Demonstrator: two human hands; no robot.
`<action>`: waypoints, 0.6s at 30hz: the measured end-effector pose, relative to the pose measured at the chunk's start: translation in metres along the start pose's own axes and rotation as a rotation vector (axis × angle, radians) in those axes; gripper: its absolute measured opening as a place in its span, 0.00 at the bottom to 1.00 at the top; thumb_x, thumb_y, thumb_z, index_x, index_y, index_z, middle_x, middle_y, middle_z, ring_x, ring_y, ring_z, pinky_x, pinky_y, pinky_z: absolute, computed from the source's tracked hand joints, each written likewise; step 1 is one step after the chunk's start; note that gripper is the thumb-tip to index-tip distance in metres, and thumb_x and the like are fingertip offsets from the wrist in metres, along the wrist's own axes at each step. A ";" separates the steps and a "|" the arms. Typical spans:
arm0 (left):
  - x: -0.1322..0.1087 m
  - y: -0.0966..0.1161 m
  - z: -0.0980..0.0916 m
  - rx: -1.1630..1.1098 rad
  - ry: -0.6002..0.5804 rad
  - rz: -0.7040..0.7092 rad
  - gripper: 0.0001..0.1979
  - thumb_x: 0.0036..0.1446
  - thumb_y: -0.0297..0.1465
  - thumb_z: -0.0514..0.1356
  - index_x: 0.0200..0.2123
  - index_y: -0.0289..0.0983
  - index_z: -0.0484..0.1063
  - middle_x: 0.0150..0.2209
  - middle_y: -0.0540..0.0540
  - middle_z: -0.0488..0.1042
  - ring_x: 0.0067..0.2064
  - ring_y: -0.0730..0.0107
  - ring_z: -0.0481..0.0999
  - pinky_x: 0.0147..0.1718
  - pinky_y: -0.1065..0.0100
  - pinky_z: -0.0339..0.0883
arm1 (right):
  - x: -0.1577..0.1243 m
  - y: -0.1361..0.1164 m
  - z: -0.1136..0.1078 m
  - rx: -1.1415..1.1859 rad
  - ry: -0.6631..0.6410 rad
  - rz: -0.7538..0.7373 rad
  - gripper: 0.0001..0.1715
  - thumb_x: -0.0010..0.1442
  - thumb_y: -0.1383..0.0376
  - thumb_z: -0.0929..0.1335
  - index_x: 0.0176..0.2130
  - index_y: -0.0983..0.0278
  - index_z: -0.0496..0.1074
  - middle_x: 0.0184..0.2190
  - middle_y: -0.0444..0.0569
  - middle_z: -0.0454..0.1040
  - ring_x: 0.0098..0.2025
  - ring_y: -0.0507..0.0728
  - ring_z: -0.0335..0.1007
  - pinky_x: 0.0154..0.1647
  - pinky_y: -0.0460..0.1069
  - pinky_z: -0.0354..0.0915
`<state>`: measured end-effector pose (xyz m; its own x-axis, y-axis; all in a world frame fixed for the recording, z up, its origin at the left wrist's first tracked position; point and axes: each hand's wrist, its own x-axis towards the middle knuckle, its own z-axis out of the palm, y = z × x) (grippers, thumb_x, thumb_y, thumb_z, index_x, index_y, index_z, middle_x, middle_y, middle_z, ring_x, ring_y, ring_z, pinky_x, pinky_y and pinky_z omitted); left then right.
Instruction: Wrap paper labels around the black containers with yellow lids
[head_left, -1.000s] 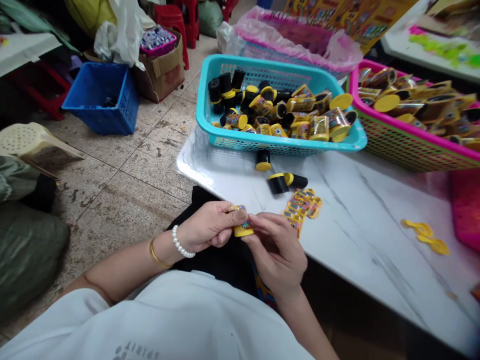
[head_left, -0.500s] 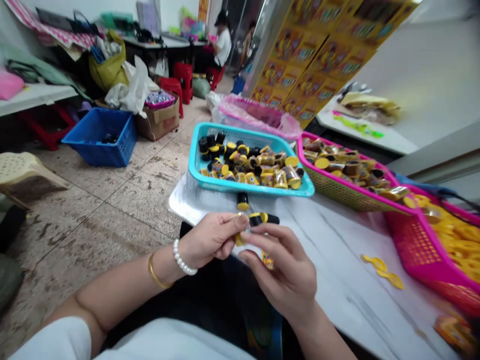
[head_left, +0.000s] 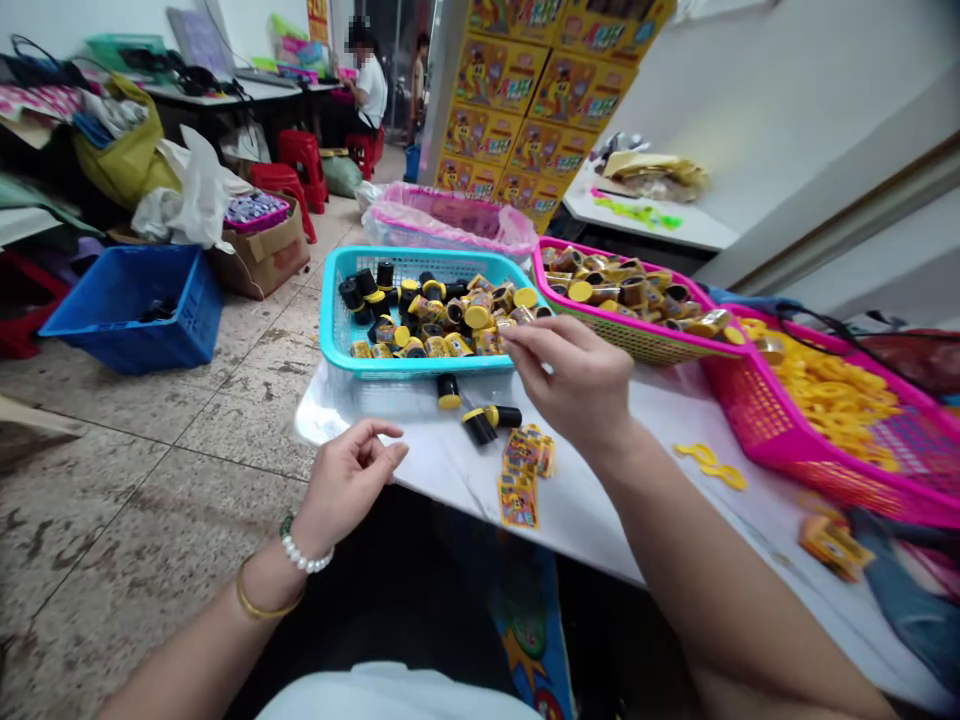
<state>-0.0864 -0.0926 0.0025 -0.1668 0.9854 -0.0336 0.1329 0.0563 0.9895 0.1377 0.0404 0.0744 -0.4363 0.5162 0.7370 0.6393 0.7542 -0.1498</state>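
My left hand (head_left: 354, 478) hovers over the table's near left edge with its fingers apart and nothing in it. At the front right rim of the turquoise basket (head_left: 420, 370), my right hand (head_left: 577, 385) has thumb and fingertips pinched together. Whatever they hold, if anything, cannot be told from the small containers behind. Inside the basket lie black cylinders with yellow ends and yellow-wrapped small containers (head_left: 478, 317). Several black cylinders (head_left: 504, 416) lie on the table before it. Yellow printed labels (head_left: 519, 500) lie in an overlapping pile between my hands.
A pink basket (head_left: 637, 340) of similar containers and another pink basket (head_left: 787, 455) of yellow plastic pieces stand at right. One yellow piece (head_left: 711, 465) lies on the white table (head_left: 600, 500). A blue crate (head_left: 142, 310) is on the floor. Printed yellow boxes (head_left: 525, 110) are stacked behind; a person sits far off.
My hands have parted from a small yellow item between them. The right has moved forward to the basket rim, the left back to the left. The view has turned right.
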 end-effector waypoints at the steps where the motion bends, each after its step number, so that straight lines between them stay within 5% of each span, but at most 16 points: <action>1: 0.000 -0.003 -0.001 0.029 -0.013 0.005 0.12 0.60 0.39 0.63 0.41 0.36 0.75 0.20 0.55 0.68 0.24 0.74 0.70 0.27 0.73 0.62 | -0.009 -0.005 0.000 -0.004 -0.001 0.001 0.09 0.66 0.65 0.69 0.43 0.59 0.80 0.37 0.48 0.81 0.35 0.55 0.77 0.35 0.49 0.70; 5: 0.006 -0.006 0.002 0.106 -0.048 0.019 0.12 0.61 0.40 0.62 0.40 0.37 0.76 0.20 0.55 0.69 0.24 0.73 0.70 0.27 0.73 0.63 | -0.038 -0.032 0.015 -0.108 -0.138 -0.050 0.11 0.67 0.61 0.69 0.42 0.62 0.80 0.30 0.49 0.80 0.32 0.55 0.74 0.34 0.49 0.65; 9: 0.011 0.000 0.002 0.184 -0.082 0.025 0.12 0.61 0.41 0.62 0.39 0.38 0.77 0.20 0.54 0.70 0.23 0.73 0.69 0.25 0.73 0.62 | -0.037 -0.038 0.042 -0.283 -0.516 -0.053 0.20 0.65 0.57 0.70 0.53 0.63 0.78 0.36 0.57 0.80 0.39 0.62 0.73 0.38 0.53 0.62; 11: 0.006 0.004 -0.003 0.207 -0.072 0.040 0.12 0.61 0.40 0.62 0.39 0.38 0.77 0.20 0.52 0.72 0.24 0.71 0.71 0.26 0.72 0.63 | -0.032 -0.035 0.052 -0.313 -0.613 -0.046 0.17 0.65 0.58 0.70 0.50 0.62 0.79 0.33 0.57 0.78 0.36 0.62 0.72 0.36 0.53 0.59; 14: -0.004 0.016 -0.020 0.288 0.081 0.133 0.10 0.61 0.39 0.62 0.38 0.39 0.78 0.21 0.51 0.75 0.24 0.70 0.73 0.26 0.71 0.65 | -0.029 -0.032 0.055 -0.277 -0.566 -0.110 0.09 0.64 0.60 0.70 0.39 0.60 0.81 0.30 0.54 0.76 0.35 0.60 0.70 0.36 0.52 0.58; 18: 0.010 0.050 -0.051 0.488 0.306 0.351 0.08 0.61 0.37 0.62 0.37 0.40 0.79 0.28 0.48 0.80 0.27 0.70 0.76 0.28 0.70 0.66 | -0.035 -0.036 0.045 0.069 -0.450 -0.170 0.10 0.67 0.61 0.66 0.40 0.61 0.77 0.28 0.48 0.73 0.32 0.57 0.68 0.36 0.51 0.58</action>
<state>-0.1312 -0.0886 0.0586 -0.2931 0.8725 0.3909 0.6440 -0.1220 0.7552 0.1009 0.0133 0.0243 -0.7710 0.4963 0.3991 0.4984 0.8603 -0.1070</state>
